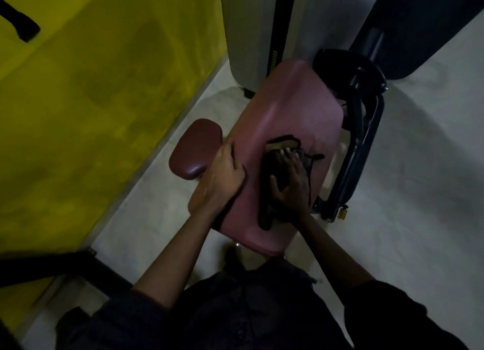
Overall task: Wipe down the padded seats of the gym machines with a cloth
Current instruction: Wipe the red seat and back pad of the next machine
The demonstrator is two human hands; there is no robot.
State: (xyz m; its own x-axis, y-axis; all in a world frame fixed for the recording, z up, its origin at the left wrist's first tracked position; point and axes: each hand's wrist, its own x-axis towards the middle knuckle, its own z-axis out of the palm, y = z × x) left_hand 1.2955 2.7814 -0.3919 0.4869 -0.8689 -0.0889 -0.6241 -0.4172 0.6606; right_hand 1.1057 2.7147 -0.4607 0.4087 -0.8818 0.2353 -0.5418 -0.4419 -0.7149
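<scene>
The pink padded seat (293, 105) fills the middle of the view, with a dark cloth (265, 195) lying crumpled on its near half. The right hand (290, 182) lies flat on the cloth, fingers spread and straight, palm pressing it against the padding. The left hand (225, 176) rests on the seat's left edge, back up, fingers fairly straight, holding nothing. Just beside it sits a smaller dark red pad (196, 147). A black machine frame (364, 129) runs along the seat's right side, above the pale floor (419, 166).
</scene>
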